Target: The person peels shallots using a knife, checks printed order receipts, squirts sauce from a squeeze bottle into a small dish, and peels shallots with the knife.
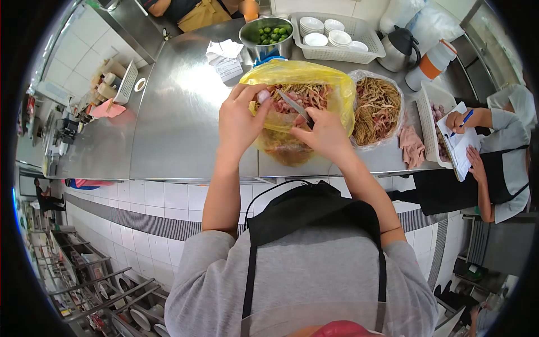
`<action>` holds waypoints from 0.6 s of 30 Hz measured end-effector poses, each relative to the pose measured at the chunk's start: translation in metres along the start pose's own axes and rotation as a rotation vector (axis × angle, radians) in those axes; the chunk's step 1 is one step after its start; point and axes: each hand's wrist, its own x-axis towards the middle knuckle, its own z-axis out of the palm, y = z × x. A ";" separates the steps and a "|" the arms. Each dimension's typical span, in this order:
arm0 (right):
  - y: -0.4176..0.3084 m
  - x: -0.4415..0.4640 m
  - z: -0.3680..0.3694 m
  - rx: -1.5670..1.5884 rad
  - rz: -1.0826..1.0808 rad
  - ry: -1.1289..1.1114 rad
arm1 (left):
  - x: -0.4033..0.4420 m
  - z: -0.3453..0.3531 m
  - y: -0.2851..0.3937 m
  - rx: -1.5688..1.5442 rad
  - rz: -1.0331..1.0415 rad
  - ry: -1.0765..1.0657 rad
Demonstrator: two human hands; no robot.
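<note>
Purplish bulb (pixel 263 96) pinched in half-curled left hand (pixel 240 115); right hand (pixel 328 132) closed round knife (pixel 293 104)

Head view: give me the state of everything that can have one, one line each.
Left hand, pinching a small onion
Right hand, gripping a knife
Knife, blade bare, held over the yellow bag
Yellow bag, open, with scraps inside
Clear bag, open-topped, full of stringy scraps
Metal pot, uncovered, holding green fruit
White bowls, several stacked
Pink cloth, crumpled
Pen, in another person's hand
</note>
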 end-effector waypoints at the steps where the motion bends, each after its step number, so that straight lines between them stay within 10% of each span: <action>1: 0.003 0.001 0.002 0.008 -0.019 0.036 | -0.001 0.001 -0.002 -0.004 0.001 -0.002; 18: 0.026 0.029 -0.028 -0.068 -0.183 0.202 | -0.022 -0.002 0.062 -0.339 -0.047 0.048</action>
